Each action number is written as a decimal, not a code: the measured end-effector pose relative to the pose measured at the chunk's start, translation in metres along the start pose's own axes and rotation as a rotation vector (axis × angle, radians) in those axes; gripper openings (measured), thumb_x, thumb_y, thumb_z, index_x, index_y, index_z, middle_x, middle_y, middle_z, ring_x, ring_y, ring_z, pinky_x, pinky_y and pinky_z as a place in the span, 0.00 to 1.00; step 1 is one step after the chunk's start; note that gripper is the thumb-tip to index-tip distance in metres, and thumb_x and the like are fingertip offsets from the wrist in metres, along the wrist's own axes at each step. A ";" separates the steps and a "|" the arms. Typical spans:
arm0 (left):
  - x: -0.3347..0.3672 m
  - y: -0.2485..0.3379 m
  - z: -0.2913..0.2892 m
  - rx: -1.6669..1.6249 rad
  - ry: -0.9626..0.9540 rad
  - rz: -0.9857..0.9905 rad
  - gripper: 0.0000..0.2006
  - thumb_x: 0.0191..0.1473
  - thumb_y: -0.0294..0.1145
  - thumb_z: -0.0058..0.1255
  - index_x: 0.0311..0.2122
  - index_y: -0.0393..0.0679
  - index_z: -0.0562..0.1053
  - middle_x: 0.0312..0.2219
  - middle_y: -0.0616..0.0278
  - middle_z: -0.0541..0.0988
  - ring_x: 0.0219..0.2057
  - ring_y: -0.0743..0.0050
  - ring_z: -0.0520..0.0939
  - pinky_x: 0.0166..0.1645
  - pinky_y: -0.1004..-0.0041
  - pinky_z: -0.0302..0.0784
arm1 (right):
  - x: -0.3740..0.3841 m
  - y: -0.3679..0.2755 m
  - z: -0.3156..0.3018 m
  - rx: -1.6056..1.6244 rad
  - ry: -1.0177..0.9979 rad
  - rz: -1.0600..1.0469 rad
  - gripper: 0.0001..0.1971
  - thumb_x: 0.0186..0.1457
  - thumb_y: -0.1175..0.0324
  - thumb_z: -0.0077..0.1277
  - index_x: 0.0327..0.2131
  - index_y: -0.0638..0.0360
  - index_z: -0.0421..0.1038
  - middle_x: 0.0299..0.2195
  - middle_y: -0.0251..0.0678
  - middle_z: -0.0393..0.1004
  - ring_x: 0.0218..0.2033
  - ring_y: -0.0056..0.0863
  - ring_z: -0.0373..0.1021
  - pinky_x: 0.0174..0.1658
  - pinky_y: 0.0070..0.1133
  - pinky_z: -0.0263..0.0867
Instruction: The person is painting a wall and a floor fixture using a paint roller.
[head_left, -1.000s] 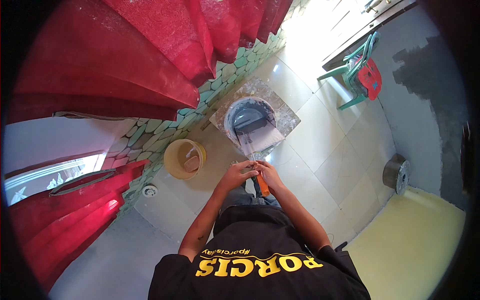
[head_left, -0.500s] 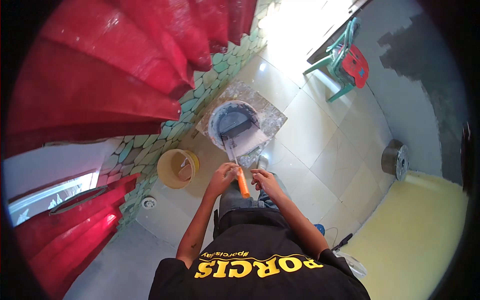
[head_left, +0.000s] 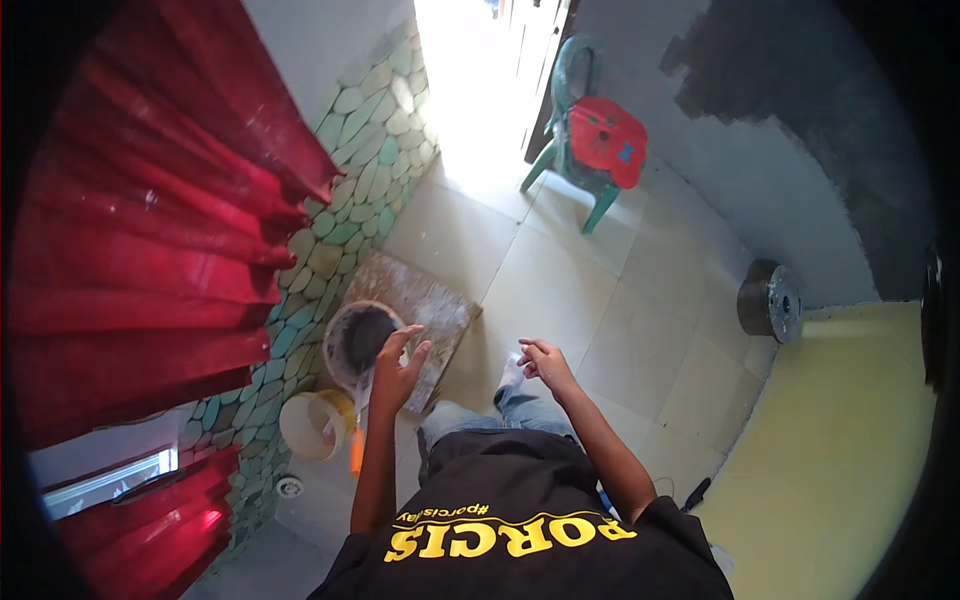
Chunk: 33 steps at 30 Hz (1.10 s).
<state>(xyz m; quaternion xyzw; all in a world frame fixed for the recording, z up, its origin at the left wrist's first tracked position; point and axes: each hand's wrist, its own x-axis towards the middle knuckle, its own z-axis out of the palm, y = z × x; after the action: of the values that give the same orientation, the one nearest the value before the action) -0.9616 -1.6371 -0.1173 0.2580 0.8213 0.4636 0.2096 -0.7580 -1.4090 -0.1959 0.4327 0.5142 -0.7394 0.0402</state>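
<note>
Black shirt (head_left: 510, 460): yellow lettering (head_left: 482, 541) across chest. Pale tile floor (head_left: 555, 275), pebble-patterned wall (head_left: 372, 185), red curtain (head_left: 160, 260). Bucket (head_left: 350, 340) on stained board (head_left: 430, 305); orange-handled tool (head_left: 357, 453) at bucket's near side, handle beside left forearm. Left hand (head_left: 397, 372) overlapping bucket's right rim, thumb and fingers apart. Right hand (head_left: 546, 364) farther right, fingers half-curled, slightly apart. Tiles stretch from board edge to green chair (head_left: 600, 208).
</note>
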 end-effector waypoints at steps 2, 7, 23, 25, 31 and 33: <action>0.027 0.029 0.035 -0.073 -0.029 -0.027 0.19 0.56 0.37 0.59 0.52 0.42 0.75 0.48 0.53 0.79 0.50 0.60 0.80 0.51 0.64 0.76 | 0.012 -0.029 -0.039 -0.022 0.028 -0.052 0.21 0.64 0.61 0.46 0.56 0.62 0.68 0.32 0.38 0.78 0.27 0.21 0.71 0.33 0.19 0.70; 0.115 0.087 0.107 -0.142 -0.031 0.024 0.25 0.53 0.40 0.63 0.55 0.44 0.73 0.51 0.52 0.78 0.50 0.58 0.81 0.51 0.63 0.76 | 0.068 -0.119 -0.113 -0.118 0.135 -0.243 0.29 0.64 0.51 0.44 0.63 0.58 0.62 0.47 0.40 0.76 0.44 0.27 0.72 0.46 0.24 0.70; 0.569 0.348 0.178 -0.236 0.194 0.418 0.40 0.46 0.50 0.69 0.59 0.35 0.67 0.52 0.45 0.76 0.52 0.53 0.79 0.52 0.62 0.77 | 0.322 -0.555 -0.184 -0.088 0.153 -0.764 0.30 0.70 0.53 0.37 0.67 0.64 0.53 0.68 0.47 0.54 0.70 0.35 0.48 0.70 0.26 0.40; 0.641 0.385 0.190 -0.168 0.265 0.517 0.39 0.49 0.53 0.66 0.56 0.31 0.69 0.46 0.39 0.79 0.50 0.53 0.81 0.50 0.63 0.78 | 0.362 -0.612 -0.205 -0.140 0.197 -0.806 0.31 0.70 0.50 0.35 0.68 0.57 0.50 0.66 0.43 0.56 0.67 0.32 0.53 0.66 0.27 0.48; 0.767 0.458 0.223 -0.215 0.300 0.593 0.42 0.45 0.48 0.66 0.59 0.29 0.65 0.52 0.31 0.72 0.55 0.36 0.73 0.59 0.55 0.69 | 0.455 -0.704 -0.228 -0.198 0.150 -1.022 0.31 0.69 0.55 0.39 0.70 0.54 0.46 0.66 0.39 0.58 0.64 0.31 0.58 0.62 0.30 0.57; 0.791 0.483 0.241 -0.049 0.435 0.660 0.48 0.43 0.47 0.68 0.65 0.35 0.58 0.58 0.27 0.63 0.56 0.31 0.71 0.59 0.52 0.69 | 0.482 -0.722 -0.243 -0.233 0.135 -1.177 0.30 0.69 0.58 0.42 0.69 0.55 0.48 0.65 0.39 0.60 0.64 0.31 0.58 0.62 0.30 0.57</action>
<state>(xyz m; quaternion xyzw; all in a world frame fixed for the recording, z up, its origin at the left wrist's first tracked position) -1.3258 -0.7793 0.1035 0.3989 0.7082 0.5693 -0.1234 -1.2769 -0.6919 -0.0243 0.1142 0.7464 -0.5472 -0.3613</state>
